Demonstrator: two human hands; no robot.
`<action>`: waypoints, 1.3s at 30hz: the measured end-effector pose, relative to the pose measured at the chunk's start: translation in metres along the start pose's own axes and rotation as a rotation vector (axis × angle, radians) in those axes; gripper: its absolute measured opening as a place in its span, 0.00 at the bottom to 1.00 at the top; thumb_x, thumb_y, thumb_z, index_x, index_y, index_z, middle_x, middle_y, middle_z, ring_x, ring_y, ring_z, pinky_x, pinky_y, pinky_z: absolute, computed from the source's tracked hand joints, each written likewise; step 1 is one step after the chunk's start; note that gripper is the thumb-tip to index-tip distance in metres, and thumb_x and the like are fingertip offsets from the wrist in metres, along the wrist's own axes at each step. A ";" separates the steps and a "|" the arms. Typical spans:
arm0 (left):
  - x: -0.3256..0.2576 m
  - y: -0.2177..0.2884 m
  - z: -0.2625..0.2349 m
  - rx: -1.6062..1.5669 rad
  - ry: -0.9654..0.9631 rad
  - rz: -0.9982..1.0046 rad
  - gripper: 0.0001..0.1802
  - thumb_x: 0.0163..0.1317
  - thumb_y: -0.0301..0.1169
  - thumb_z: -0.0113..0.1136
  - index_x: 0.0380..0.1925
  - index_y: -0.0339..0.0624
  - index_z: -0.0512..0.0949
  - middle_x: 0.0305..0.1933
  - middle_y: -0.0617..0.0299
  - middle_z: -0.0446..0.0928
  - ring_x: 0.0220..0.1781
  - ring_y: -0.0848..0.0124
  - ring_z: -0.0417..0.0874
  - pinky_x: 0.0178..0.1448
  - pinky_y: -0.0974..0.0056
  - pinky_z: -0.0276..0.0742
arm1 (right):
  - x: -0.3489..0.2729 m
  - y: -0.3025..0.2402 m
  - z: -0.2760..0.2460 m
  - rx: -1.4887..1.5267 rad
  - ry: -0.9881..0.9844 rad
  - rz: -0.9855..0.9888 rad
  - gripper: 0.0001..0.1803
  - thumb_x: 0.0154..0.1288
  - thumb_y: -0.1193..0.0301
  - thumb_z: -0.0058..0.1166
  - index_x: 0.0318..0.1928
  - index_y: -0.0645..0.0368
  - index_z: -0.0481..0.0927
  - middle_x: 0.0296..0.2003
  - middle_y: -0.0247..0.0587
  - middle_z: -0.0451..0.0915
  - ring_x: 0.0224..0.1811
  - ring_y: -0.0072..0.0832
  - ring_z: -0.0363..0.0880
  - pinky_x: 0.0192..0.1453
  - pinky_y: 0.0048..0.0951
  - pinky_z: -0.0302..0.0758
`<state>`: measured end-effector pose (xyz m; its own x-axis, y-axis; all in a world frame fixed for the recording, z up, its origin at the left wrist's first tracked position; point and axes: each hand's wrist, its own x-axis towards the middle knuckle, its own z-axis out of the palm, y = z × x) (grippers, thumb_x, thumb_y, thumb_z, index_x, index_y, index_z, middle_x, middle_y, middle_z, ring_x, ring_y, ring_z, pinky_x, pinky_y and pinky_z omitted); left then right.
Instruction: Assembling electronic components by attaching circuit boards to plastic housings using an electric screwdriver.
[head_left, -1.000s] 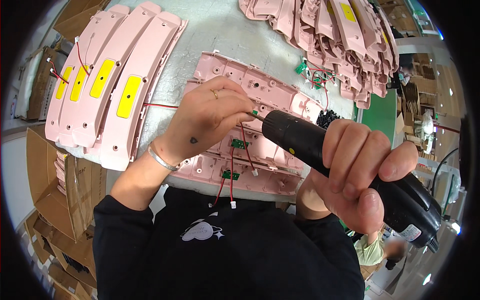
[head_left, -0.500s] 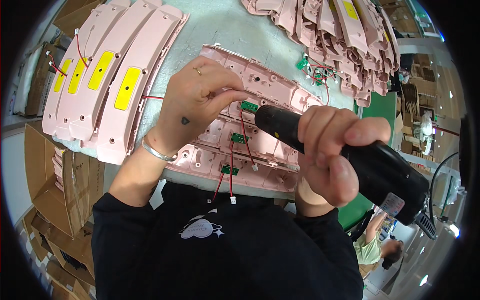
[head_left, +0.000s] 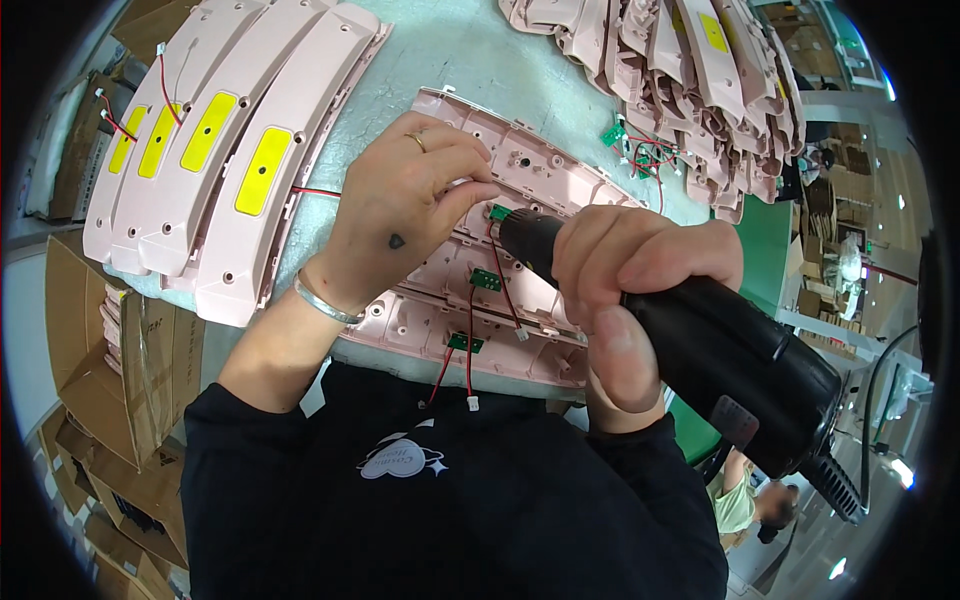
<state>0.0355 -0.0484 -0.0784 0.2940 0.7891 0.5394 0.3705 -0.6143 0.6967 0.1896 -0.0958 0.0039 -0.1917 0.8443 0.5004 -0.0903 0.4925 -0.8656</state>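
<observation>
My right hand [head_left: 645, 270] is wrapped around a thick black electric screwdriver [head_left: 745, 365], held at a tilt with its nose pointing left. The nose reaches a small green circuit board [head_left: 497, 212] inside the farthest pink plastic shell [head_left: 580, 178]; the tool's tip cannot be made out. Thumb and forefinger of my left hand [head_left: 400, 210] are pinched together just left of that board, and anything between them is hidden. Nearer to me, two more shells lie open side up, holding a second green board [head_left: 486, 279] and a third green board [head_left: 464, 343] with red-and-black leads.
Several pink shells with yellow labels [head_left: 263, 170] lie at the left. A heap of pink shells [head_left: 690, 90] fills the far right, beside loose green boards with wires [head_left: 645, 150]. Cardboard boxes [head_left: 150, 350] stand below the table's left edge. A person [head_left: 740, 505] sits at the lower right.
The screwdriver's nose has come slightly left to the farthest board, and its rear end has swung down toward me. My left hand keeps its pinch near the board.
</observation>
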 end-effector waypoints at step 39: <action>0.009 0.068 0.028 -1.770 -0.302 -0.968 0.08 0.66 0.34 0.53 0.37 0.41 0.75 0.33 0.65 0.78 0.34 0.77 0.80 0.44 0.70 0.81 | -0.018 -0.076 -0.050 0.250 0.261 -0.485 0.15 0.49 0.74 0.57 0.38 0.54 0.68 0.16 0.23 0.71 0.15 0.12 0.68 0.27 0.14 0.67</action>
<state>0.0880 -0.0834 -0.0400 0.7442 0.6475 -0.1640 -0.5683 0.7428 0.3541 0.2485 -0.1373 0.0614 0.1725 0.5756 0.7993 -0.3407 0.7963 -0.4999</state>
